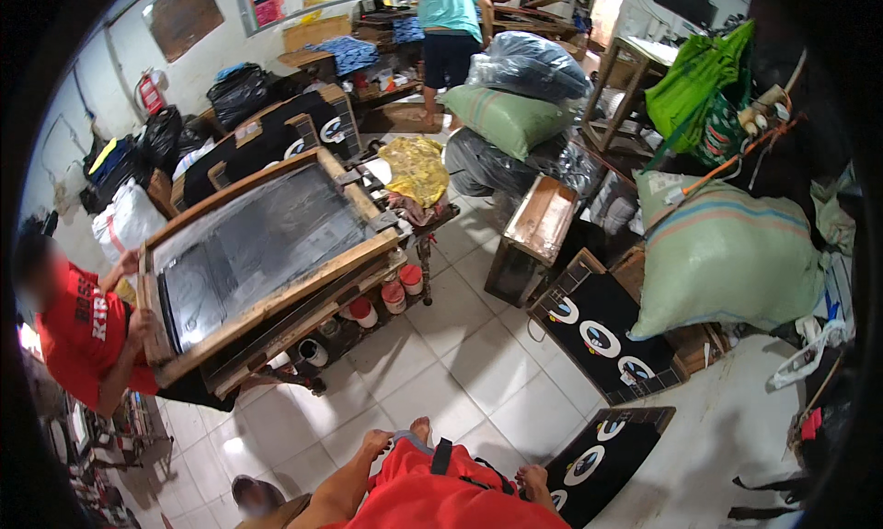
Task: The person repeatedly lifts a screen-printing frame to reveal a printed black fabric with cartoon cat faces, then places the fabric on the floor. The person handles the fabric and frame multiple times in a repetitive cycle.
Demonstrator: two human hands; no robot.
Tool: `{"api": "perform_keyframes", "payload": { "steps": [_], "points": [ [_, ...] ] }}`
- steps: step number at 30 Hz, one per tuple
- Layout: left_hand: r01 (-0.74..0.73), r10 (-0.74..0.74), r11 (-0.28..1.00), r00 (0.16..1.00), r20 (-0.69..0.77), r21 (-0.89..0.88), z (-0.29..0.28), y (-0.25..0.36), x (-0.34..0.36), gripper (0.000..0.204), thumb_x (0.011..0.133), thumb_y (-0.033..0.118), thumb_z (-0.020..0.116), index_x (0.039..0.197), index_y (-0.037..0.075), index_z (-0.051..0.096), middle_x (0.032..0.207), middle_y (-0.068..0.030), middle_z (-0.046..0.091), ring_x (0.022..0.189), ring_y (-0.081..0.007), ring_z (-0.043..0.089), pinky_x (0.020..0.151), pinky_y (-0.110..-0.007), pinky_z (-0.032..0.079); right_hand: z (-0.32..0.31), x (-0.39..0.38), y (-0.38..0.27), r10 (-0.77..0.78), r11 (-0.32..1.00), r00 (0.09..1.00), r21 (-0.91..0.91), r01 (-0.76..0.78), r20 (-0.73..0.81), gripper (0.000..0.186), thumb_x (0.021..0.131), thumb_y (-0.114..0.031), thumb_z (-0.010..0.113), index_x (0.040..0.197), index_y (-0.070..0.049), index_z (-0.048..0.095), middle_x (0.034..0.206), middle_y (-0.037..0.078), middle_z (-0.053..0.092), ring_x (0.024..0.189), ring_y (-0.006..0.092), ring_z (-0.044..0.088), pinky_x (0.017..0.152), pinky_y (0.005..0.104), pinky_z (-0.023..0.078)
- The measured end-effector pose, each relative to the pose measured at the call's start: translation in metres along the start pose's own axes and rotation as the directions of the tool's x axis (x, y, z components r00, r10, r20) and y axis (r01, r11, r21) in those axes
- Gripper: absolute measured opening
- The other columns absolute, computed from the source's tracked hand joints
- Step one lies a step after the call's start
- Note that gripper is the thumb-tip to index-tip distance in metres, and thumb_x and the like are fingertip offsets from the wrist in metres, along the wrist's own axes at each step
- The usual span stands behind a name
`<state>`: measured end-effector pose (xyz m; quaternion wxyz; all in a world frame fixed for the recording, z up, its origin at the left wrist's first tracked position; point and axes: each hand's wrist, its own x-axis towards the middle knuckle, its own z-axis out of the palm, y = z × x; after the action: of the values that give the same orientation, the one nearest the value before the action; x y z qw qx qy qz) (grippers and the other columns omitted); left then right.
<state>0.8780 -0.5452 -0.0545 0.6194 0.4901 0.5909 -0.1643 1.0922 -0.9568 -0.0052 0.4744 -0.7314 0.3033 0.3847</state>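
Observation:
My left hand [375, 443] hangs beside the grey hem of my shorts [402, 442], fingers loosely apart and nothing seen in them. My right hand [532, 481] is at my other side, near a black panel with white ovals [584, 465]; its fingers are too small and partly hidden to read. At the left, a person in a red shirt [83, 322] grips the near end of a wooden-framed screen [258, 235] with both hands. The screen is tilted over a work table, its mesh grey and dark.
A second black panel [602, 331] leans by a wooden box [543, 221] on the right. Green sacks [727, 262] and wrapped bundles [529, 64] are piled there. Paint pots [394, 296] stand under the table. Another person [451, 23] works at the back; a head [258, 494] shows at lower left.

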Motion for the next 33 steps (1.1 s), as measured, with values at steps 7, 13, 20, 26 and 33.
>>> {"api": "perform_keyframes", "payload": {
  "steps": [7,13,20,26,33],
  "points": [
    [-0.263,0.150,0.616,0.965,-0.217,-0.742,-0.088,0.096,0.044,0.020,0.090,0.027,0.055,0.084,0.008,0.058,0.075,-0.0030,0.058,0.065,-0.0157,0.056,0.055,-0.029,0.046,-0.021,-0.008,0.021,-0.022,0.952,0.999,-0.305,0.029,0.028,0.008,0.080,-0.006,0.059,0.072,-0.003,0.057,0.059,0.007,0.055,0.052,0.0186,0.056,0.044,0.0319,0.043],
    [-0.449,-0.023,-0.241,0.889,-0.458,-0.860,-0.237,0.256,0.070,0.029,0.078,0.022,0.065,0.102,0.007,0.059,0.104,-0.0140,0.062,0.091,-0.0285,0.061,0.081,-0.036,0.049,-0.046,0.039,0.027,-0.078,0.867,0.995,-0.488,0.101,0.068,0.016,0.079,-0.010,0.060,0.065,-0.004,0.058,0.054,0.007,0.052,0.044,0.0182,0.050,0.038,0.0317,0.038],
    [-0.455,-0.281,-0.265,0.880,-0.383,-0.850,-0.277,0.318,0.076,0.038,0.078,0.021,0.056,0.106,-0.003,0.055,0.106,-0.0138,0.063,0.092,-0.0294,0.062,0.085,-0.040,0.049,-0.001,0.048,-0.040,-0.088,0.989,0.986,0.133,0.069,0.141,0.006,0.081,-0.004,0.061,0.081,0.001,0.057,0.067,0.008,0.057,0.055,0.0194,0.058,0.047,0.0302,0.047],
    [-0.369,-0.536,-0.277,0.826,-0.176,-0.887,-0.303,0.298,0.131,0.039,0.072,0.020,0.057,0.102,-0.006,0.056,0.104,-0.0148,0.063,0.090,-0.0295,0.061,0.079,-0.039,0.050,0.101,-0.008,-0.097,-0.269,0.959,0.958,-0.067,0.276,0.102,0.015,0.080,-0.001,0.061,0.094,0.002,0.055,0.079,0.009,0.060,0.062,0.0174,0.059,0.052,0.0274,0.048],
    [-0.526,-0.303,-0.295,0.843,-0.443,-0.798,-0.276,0.250,0.127,0.029,0.074,0.019,0.061,0.100,0.008,0.056,0.099,-0.0058,0.061,0.078,-0.0197,0.060,0.050,-0.026,0.043,0.056,0.008,-0.031,-0.115,0.982,0.989,-0.142,0.128,0.093,0.014,0.079,0.004,0.062,0.090,0.003,0.053,0.070,0.010,0.059,0.051,0.0172,0.055,0.042,0.0283,0.043]
  ]
}}
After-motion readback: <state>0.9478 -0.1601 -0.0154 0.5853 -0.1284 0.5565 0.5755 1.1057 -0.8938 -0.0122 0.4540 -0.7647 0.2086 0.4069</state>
